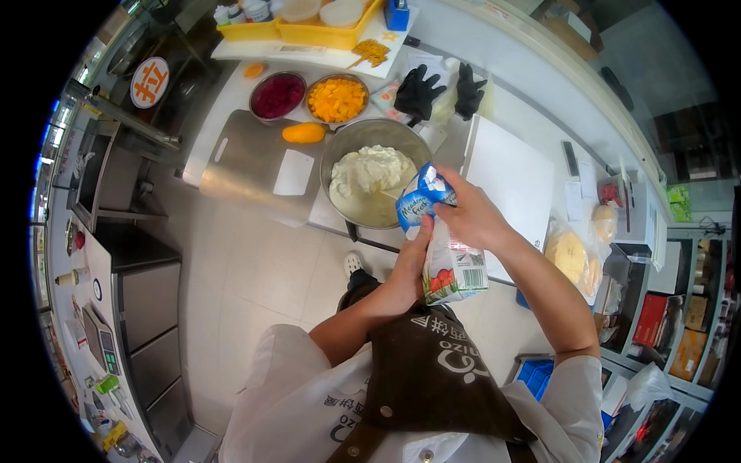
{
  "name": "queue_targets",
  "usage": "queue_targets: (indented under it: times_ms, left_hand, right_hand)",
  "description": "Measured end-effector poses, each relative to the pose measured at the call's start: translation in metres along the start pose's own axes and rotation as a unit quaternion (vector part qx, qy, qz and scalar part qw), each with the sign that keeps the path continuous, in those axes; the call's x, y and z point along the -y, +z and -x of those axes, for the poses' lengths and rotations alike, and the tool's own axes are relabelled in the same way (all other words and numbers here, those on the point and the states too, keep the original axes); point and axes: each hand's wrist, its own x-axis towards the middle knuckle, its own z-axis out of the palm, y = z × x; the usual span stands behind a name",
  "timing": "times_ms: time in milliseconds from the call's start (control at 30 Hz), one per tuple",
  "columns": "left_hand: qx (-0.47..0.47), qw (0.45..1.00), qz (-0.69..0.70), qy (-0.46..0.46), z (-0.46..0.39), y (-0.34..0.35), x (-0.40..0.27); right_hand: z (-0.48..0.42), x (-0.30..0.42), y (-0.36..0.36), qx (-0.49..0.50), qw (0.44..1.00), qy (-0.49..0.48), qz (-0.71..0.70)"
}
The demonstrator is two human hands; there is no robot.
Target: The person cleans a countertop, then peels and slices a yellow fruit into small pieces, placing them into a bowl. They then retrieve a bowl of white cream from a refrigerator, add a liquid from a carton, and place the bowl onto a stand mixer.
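A blue and white Meadow Fresh drink carton (417, 205) is tilted with its upper end towards a large steel mixing bowl (331, 199). My left hand (415, 257) grips the carton's side near the middle. Around its crumpled upper part is my right hand (472, 208), thumb pressed against the front. Inside the bowl, a thick white cream mass (373, 165) lies with paler, smoother liquid in front of it. By the carton's top a pale streak shows at the bowl's right wall; the carton's opening is hard to make out.
Behind the bowl stand a bowl of diced mango (337, 99) and a bowl of dark red fruit (278, 97). A peeled mango (304, 133) lies on a steel board (249, 162). Black gloves (419, 92) rest behind; a white board (509, 179) is at the right.
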Motion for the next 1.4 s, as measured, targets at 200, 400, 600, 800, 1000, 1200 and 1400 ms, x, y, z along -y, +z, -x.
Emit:
queue_targets:
  times_ms: [200, 400, 600, 800, 1000, 1200, 1400]
  left_hand:
    - [0.029, 0.999, -0.008, 0.022, -0.012, -0.008, 0.004]
    - [0.027, 0.998, 0.052, 0.018, -0.011, 0.000, 0.003]
    - [0.013, 0.999, 0.003, 0.032, -0.007, 0.006, 0.000]
    - [0.002, 0.999, -0.018, 0.036, -0.007, 0.001, 0.000]
    - [-0.031, 0.998, -0.030, 0.042, -0.009, 0.002, 0.001]
    - [-0.017, 0.998, -0.034, 0.042, -0.011, -0.002, 0.004]
    - [-0.007, 0.996, -0.068, 0.062, -0.018, -0.004, 0.004]
  right_hand:
    - [-0.001, -0.009, 0.003, -0.041, 0.997, -0.027, -0.051]
    - [-0.003, 0.003, -0.001, 0.000, 0.994, -0.015, -0.110]
    - [-0.012, -0.003, 0.001, 0.000, 1.000, -0.011, -0.013]
    - [-0.011, -0.003, -0.002, 0.010, 1.000, 0.002, -0.006]
    - [-0.008, 0.002, -0.005, 0.006, 1.000, 0.019, 0.012]
    - [-0.004, -0.002, -0.007, -0.006, 1.000, 0.015, 0.015]
    - [0.001, -0.001, 0.000, -0.042, 0.999, -0.018, -0.024]
